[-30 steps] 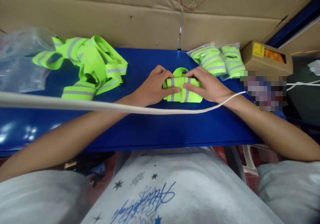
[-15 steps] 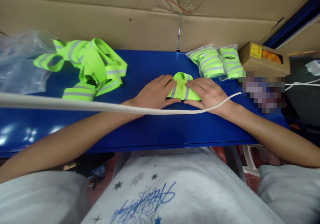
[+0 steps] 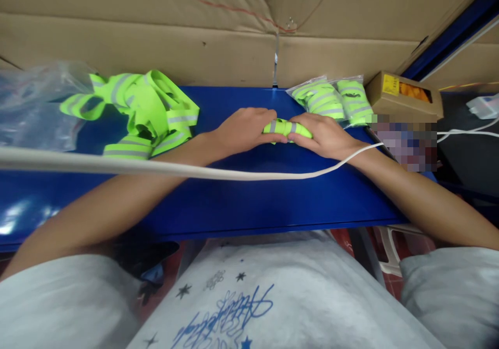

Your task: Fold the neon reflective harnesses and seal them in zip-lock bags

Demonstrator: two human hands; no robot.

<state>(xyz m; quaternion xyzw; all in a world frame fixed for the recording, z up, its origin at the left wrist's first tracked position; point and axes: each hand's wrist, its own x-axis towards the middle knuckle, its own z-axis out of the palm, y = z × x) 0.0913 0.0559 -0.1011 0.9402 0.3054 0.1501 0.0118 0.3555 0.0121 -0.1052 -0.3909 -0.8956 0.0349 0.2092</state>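
Note:
Between my two hands is a folded neon-yellow strap bundle with grey stripes, over the blue table. My left hand is closed round its left end, thumb at the front edge. The right end is gripped by my right hand, its thumb near the other thumb. A loose heap of the same strap lies to the left. Two clear bags of folded strap lie behind my right hand.
Crumpled clear plastic lies at the far left. A small cardboard box with orange contents stands at the back right. A white cable crosses the view in front of my wrists. Cardboard panels line the back.
The strap bundle now looks narrower and more compact, its upper loop no longer standing up. My fingers have closed further round it, and the head view has shifted slightly.

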